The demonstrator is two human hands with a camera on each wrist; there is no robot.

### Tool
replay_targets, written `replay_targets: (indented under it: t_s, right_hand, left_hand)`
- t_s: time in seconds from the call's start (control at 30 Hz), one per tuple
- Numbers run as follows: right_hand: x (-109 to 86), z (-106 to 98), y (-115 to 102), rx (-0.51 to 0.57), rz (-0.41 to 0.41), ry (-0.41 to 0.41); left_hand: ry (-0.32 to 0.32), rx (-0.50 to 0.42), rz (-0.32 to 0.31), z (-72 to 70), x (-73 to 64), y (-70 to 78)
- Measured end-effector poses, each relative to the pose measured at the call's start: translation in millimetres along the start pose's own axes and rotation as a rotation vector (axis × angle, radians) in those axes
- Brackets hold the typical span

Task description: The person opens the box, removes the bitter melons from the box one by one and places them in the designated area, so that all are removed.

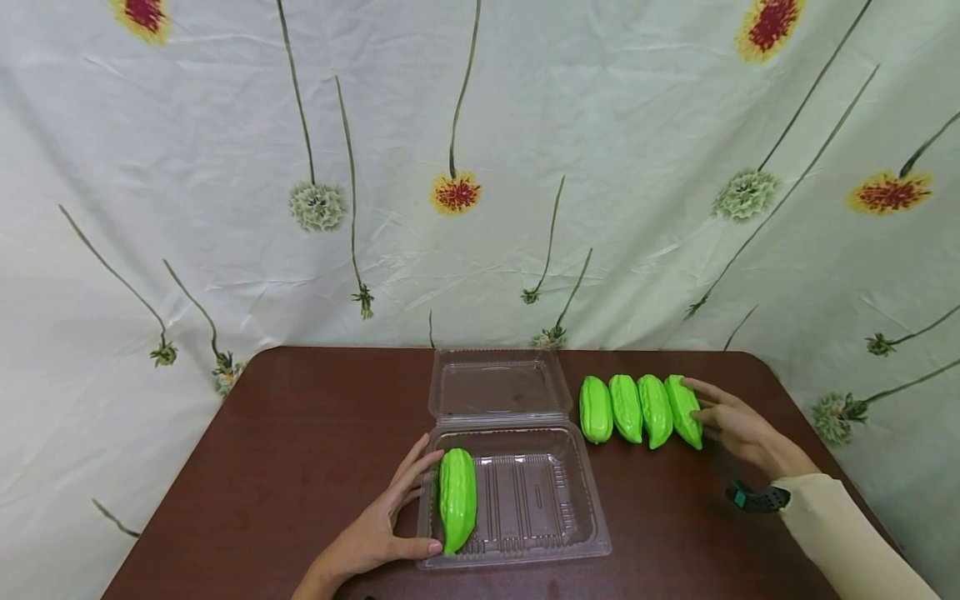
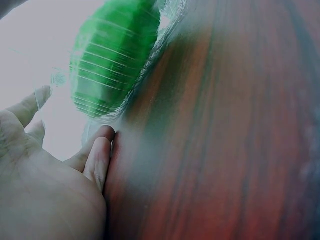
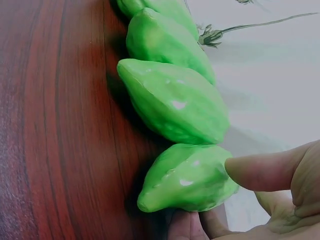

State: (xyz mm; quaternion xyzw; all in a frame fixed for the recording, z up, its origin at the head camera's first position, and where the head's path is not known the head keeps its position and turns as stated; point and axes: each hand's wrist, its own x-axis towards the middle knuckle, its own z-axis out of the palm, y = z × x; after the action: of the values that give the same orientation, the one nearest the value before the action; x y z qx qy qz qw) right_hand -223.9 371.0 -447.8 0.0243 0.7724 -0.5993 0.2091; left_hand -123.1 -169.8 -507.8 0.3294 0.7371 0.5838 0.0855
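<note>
An open clear plastic clamshell box [image 1: 525, 554] stands on the table with its lid [image 1: 498, 387] folded back. One glossy green ridged fruit [image 1: 457, 500], exact kind unclear, lies along the inside of its left wall. My left hand [image 1: 378, 529] holds the box by that left side, its thumb and fingertips at the rim close to the fruit. Right of the box, several matching green fruits form a row. My right hand [image 1: 738, 425] grips the rightmost fruit [image 3: 187, 180], its thumb on one side and fingers on the other; the fingers are partly hidden behind it.
The dark reddish-brown table [image 1: 300, 442] reaches back to a white flower-printed cloth [image 1: 390, 250]. The other row fruits [image 3: 175, 102] lie close beside the gripped one. On the right forearm is a dark wristband [image 1: 759, 498].
</note>
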Motion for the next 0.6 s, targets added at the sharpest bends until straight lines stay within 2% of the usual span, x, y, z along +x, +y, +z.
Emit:
replay_targets:
  t_s: [0.6]
  right_hand:
    - [-0.8,-4.8,0.0,-0.035,0.006,0.036]
  left_hand:
    - [0.000,-0.007,0.007,0.3,-0.2,-1.0]
